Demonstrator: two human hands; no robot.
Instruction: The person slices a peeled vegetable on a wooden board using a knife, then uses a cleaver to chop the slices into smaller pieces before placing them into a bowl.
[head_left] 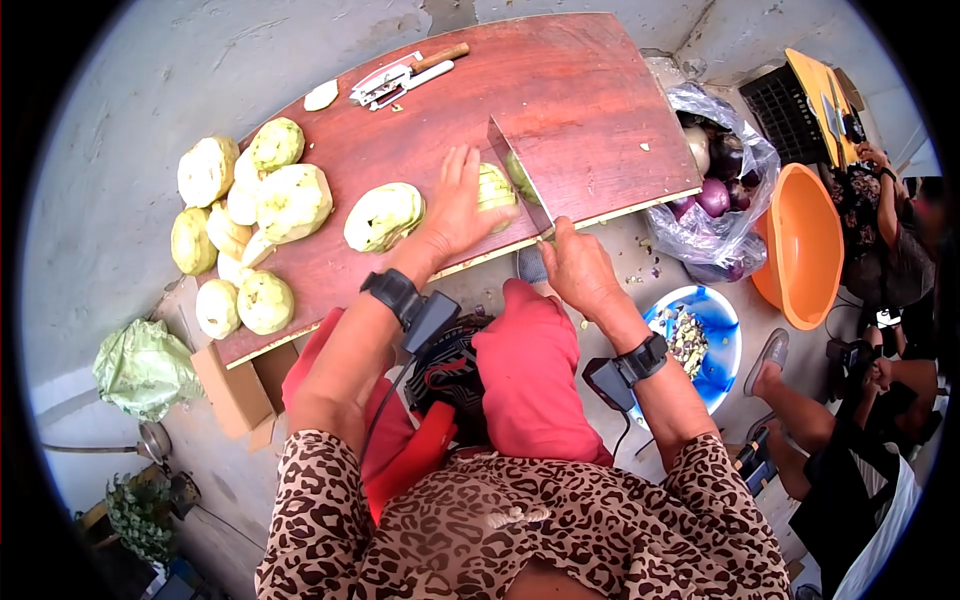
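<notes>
My right hand (580, 268) is closed around the handle of a large knife (520, 175), its blade upright at the red board's front edge. Left of the blade lies a pale green peeled piece (493, 198), with my left hand (458, 208) against it, fingers stretched out. Another green piece (521, 178) shows partly behind the blade. Beside my left wrist rests a peeled vegetable (385, 217) on the red board (570, 80).
Several peeled vegetables (293, 203) are heaped at the board's left. Peelers (405, 80) lie at the back. Right of the board are a bag of onions (712, 198), an orange basin (808, 250) and a blue-white basin (722, 335). People sit at the far right.
</notes>
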